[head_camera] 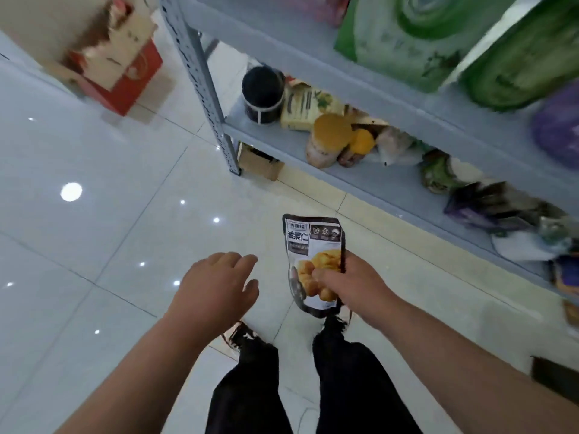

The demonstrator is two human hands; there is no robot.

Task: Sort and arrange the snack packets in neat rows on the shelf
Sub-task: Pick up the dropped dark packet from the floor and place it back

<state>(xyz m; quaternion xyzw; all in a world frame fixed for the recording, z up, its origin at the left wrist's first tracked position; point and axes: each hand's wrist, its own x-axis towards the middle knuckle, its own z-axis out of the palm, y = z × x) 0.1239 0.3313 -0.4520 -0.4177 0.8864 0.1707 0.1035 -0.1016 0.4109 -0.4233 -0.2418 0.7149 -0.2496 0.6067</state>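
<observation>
My right hand [354, 285] grips a dark snack packet [311, 245] with yellow food pictured on it, held upright over the floor in front of the grey shelf [360, 180]. My left hand [216, 289] hovers just left of the packet, fingers apart, holding nothing. On the lower shelf lie a black jar [262, 93], a beige packet [305, 109], an orange-lidded jar [329, 140] and several jumbled packets [488, 202] running to the right.
Green bags [416, 36] and a purple bag [557, 126] stand on the upper shelf. A red box [125, 79] with cardboard sits on the floor at the far left. A cardboard box [260, 164] lies under the shelf. My legs and shoes stand on glossy white tiles.
</observation>
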